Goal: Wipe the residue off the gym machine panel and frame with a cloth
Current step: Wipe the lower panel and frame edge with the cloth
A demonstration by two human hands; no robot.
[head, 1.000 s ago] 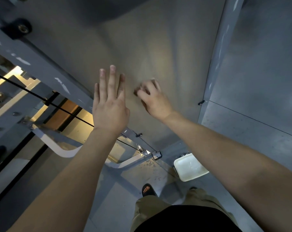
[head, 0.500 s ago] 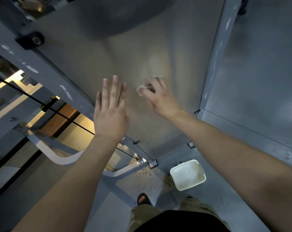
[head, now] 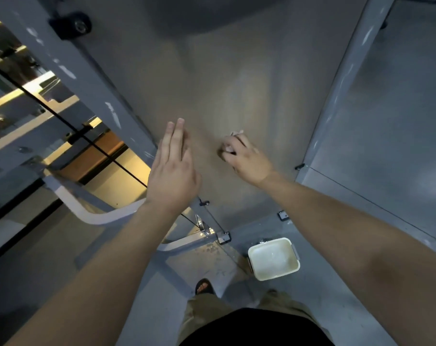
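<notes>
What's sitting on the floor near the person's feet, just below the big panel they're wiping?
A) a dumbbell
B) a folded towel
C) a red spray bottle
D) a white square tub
D: a white square tub stands on the grey floor beside the sandalled foot, below the panel where the right hand presses a pale cloth; none of the other things shows.
</notes>
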